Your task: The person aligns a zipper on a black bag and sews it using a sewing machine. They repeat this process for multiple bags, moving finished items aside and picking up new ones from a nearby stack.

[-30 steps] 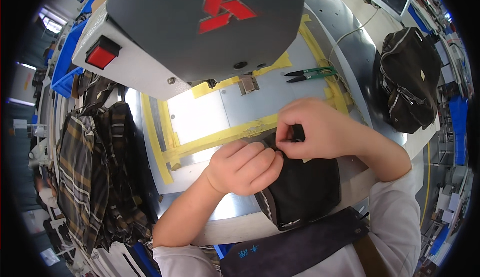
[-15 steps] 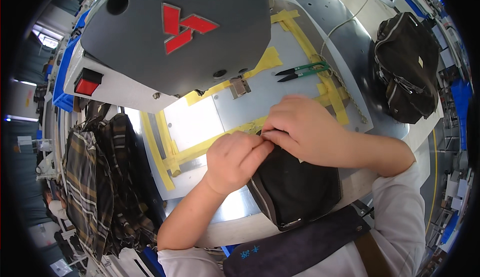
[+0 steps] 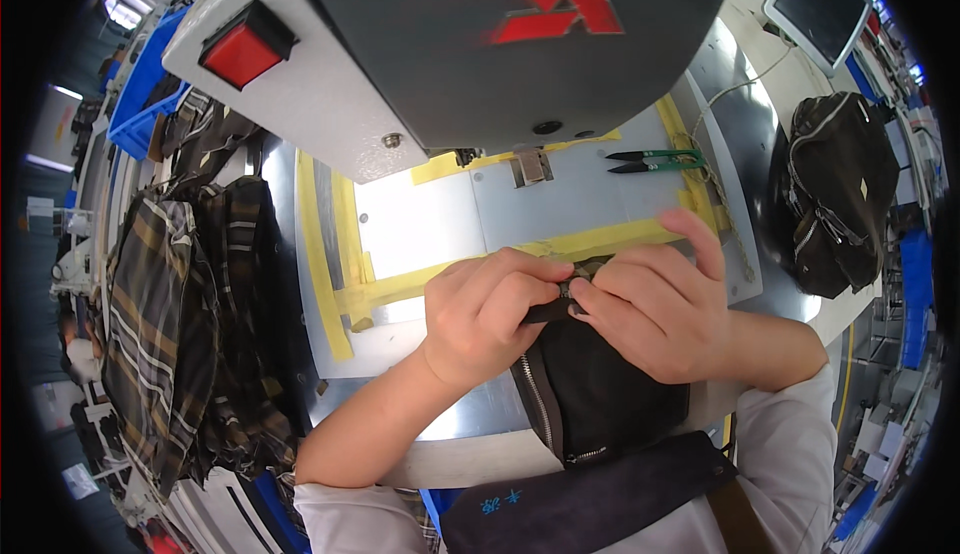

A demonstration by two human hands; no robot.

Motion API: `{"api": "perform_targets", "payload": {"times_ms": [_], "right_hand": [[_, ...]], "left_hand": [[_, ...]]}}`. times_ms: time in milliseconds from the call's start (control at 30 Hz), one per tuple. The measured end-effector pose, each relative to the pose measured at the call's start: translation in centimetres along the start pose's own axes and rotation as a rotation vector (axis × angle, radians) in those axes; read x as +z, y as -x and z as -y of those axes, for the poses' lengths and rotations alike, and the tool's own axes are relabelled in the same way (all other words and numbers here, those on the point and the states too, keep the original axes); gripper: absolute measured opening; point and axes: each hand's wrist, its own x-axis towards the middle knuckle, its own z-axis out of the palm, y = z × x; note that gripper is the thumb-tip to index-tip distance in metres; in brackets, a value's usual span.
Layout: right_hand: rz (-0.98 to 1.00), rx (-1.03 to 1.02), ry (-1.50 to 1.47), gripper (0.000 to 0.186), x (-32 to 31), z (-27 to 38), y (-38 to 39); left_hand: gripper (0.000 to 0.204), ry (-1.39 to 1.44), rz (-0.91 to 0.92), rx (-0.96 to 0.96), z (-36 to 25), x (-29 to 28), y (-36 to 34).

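A black fabric bag (image 3: 620,394) with metal zippers lies at the table's near edge, partly over my lap. My left hand (image 3: 480,314) pinches the bag's far edge between thumb and fingers. Close beside it, my right hand (image 3: 650,309) grips the same edge, with one finger raised clear. Between the two thumbs a short strip of the edge shows, with what looks like zipper teeth. My fingers hide the rest of that edge.
Ahead looms a dark grey sewing machine head (image 3: 440,74) with a red switch (image 3: 243,52). Green-handled thread snips (image 3: 655,161) lie on the yellow-taped plate (image 3: 420,204). Another black bag (image 3: 845,194) sits right; plaid fabric pieces (image 3: 160,324) hang left. A tablet (image 3: 820,9) stands far right.
My view has shifted, so the machine head appears farther right. My right hand has turned and lifted one finger; the bag edge between my hands is now more exposed.
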Motion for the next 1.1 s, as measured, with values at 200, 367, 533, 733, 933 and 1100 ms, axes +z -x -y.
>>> {"api": "perform_targets", "payload": {"times_ms": [200, 367, 533, 733, 933, 1100], "right_hand": [[0.002, 0.050, -0.024, 0.012, -0.2, 0.0, -0.1], [0.046, 0.129, -0.112, 0.020, -0.4, -0.2, -0.6], [0.028, 0.128, -0.135, 0.020, -0.3, -0.1, -0.7], [0.142, 0.382, -0.448, 0.015, -0.4, -1.5, -1.1], [0.393, 0.513, -0.672, 0.012, -1.1, -2.2, -1.7], [0.470, 0.545, -0.797, 0.009, -1.3, -2.9, -1.7]], "left_hand": [[0.023, -0.024, -0.024, 0.078, 0.1, -0.1, -0.2], [0.023, -0.038, -0.001, 0.123, 0.3, -0.3, -0.2], [0.018, -0.064, -0.051, 0.086, 0.3, -0.1, 0.0], [0.022, -0.064, -0.032, 0.157, 0.3, -0.2, -0.1], [0.021, -0.100, -0.013, 0.226, 0.1, -0.2, 0.0], [0.025, -0.144, 0.068, 0.312, -0.8, -0.6, -0.6]]}}
